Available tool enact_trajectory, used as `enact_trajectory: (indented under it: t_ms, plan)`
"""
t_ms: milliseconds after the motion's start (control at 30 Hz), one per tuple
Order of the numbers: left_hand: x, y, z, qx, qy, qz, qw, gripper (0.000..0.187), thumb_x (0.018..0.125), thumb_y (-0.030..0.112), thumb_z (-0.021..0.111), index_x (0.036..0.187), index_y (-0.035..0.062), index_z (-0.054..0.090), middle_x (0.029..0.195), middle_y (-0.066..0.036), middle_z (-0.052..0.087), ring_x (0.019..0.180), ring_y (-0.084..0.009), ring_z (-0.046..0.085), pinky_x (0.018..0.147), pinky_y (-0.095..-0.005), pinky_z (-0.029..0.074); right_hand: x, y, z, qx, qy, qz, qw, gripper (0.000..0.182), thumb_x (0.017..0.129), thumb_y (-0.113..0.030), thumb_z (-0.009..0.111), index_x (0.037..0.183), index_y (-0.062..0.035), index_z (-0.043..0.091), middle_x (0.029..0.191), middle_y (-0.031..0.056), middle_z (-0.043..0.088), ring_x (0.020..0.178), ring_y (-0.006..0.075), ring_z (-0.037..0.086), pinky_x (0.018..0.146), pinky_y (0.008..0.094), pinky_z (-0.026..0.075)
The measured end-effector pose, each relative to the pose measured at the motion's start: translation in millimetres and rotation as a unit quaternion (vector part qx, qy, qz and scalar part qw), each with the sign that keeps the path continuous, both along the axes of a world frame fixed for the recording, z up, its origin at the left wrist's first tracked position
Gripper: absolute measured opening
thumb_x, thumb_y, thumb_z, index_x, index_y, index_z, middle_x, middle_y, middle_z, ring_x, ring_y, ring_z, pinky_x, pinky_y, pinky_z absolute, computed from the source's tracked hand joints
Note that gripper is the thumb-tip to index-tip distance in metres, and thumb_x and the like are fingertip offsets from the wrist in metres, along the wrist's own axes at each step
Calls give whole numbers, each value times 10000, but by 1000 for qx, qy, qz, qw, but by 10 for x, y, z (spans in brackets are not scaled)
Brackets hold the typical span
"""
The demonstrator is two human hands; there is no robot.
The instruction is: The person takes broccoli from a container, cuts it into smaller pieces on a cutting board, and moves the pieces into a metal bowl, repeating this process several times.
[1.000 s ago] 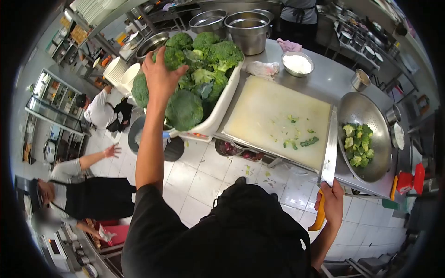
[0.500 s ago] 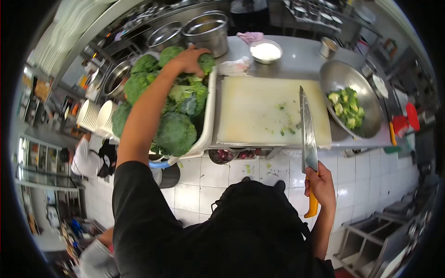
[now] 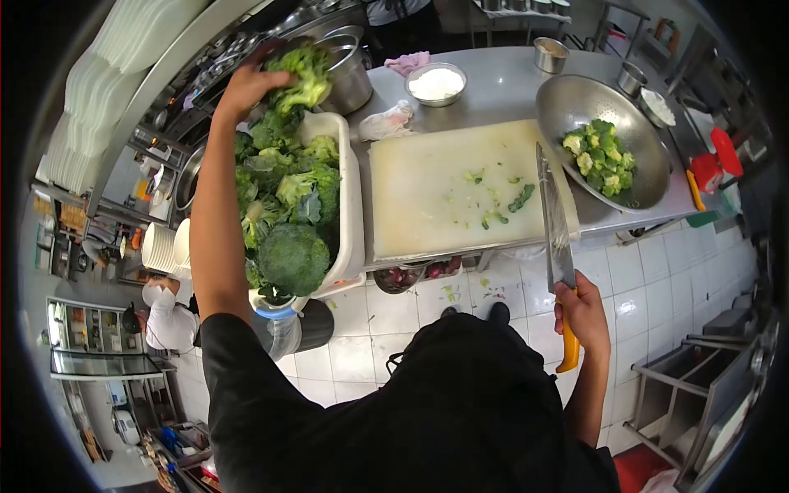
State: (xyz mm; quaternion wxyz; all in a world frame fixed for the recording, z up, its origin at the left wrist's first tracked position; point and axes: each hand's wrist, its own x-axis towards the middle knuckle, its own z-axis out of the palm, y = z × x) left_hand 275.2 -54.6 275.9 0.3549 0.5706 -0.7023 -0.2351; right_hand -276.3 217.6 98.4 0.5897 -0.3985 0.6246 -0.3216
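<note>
My left hand (image 3: 251,85) grips a head of broccoli (image 3: 304,76) and holds it up over the far end of a white bin (image 3: 352,189). More broccoli heads (image 3: 293,256) fill that bin. In my right hand (image 3: 585,312) is a large chef's knife (image 3: 556,230) by its yellow handle, blade pointing away from me, over the right edge of a white cutting board (image 3: 411,197). Small green scraps (image 3: 493,218) lie on the board. To its right, a tilted steel colander (image 3: 559,107) holds cut broccoli florets (image 3: 604,156).
A bowl of white powder (image 3: 436,85), a white cloth (image 3: 386,123) and a pink cloth (image 3: 407,63) lie beyond the board. Steel pots (image 3: 349,82) stand behind the bin. A red object (image 3: 717,164) sits at the right. A person in white (image 3: 171,316) is at the left.
My left hand has lifted a broccoli head out of the bin, moving away and to the left. My right hand still holds the knife in nearly the same place.
</note>
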Motion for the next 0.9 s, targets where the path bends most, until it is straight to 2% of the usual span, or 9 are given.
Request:
enact_trajectory:
  t_ms: [67,200,300,367,467,567,700,800,900]
  plan:
    - [-290,2,149,-39,-88,-24,995,817,690,277,822,1447,110,565,1268,-138,686,1087,-213,689,981,-345,524,-9,-82,-25,0,-4,15,1000,100,1004,-124,550,966,-38,584,609,25,525,420,119,498,408,276,424]
    - [-1302,129,31,163,-128,-215,954,819,686,247,805,1454,119,553,1327,-134,641,1141,-240,647,1050,-357,499,-40,-279,-99,2,-11,40,999,89,1005,-129,553,980,-51,586,603,27,527,417,127,505,402,283,425]
    - [-1884,44,-830,298,-143,-316,889,801,678,290,834,1426,147,587,1309,-122,649,1108,-243,650,997,-340,512,-72,-419,-157,7,-11,49,999,89,1005,-133,562,999,-51,595,610,29,531,422,128,509,403,288,425]
    - [-2218,4,-1370,377,-196,-324,845,812,644,311,874,1405,187,621,1224,-78,668,1022,-202,635,882,-312,512,-100,-489,-205,8,-5,46,999,104,1002,-152,570,1003,-50,594,618,34,536,433,136,521,409,298,432]
    - [-2563,-6,-1709,464,-237,-304,797,820,650,292,859,1425,200,608,1211,-83,679,1000,-207,639,868,-310,516,-121,-604,-306,9,-15,49,999,121,1008,-182,565,994,-64,583,632,32,542,439,141,532,408,302,440]
    - [-2543,-200,-1891,393,-203,-334,833,840,654,267,841,1448,179,582,1276,-101,674,1041,-209,644,895,-321,520,-98,-693,-317,14,2,72,997,144,1009,-199,567,1000,-55,578,643,30,544,453,139,536,422,306,451]
    - [-2490,-17,-1757,265,-233,-176,919,700,746,236,776,1417,133,600,1384,-164,612,1127,-282,643,973,-348,512,-20,-810,-345,-1,13,134,991,180,1014,-226,565,1034,-47,579,639,27,534,449,137,528,430,307,453]
    - [-2220,220,-2118,15,-201,-93,975,612,780,240,781,1367,146,636,1420,-178,560,1218,-318,600,994,-385,508,59,-888,-334,-19,21,170,985,220,1013,-219,549,1060,-7,586,637,70,548,477,164,565,479,352,463]
    - [-2367,798,-2079,-32,-141,67,987,530,754,183,788,1263,80,684,1372,-214,549,1233,-391,578,1038,-433,480,136,-961,-434,-50,49,186,980,235,1008,-231,547,1030,3,566,657,147,591,521,300,615,551,419,498]
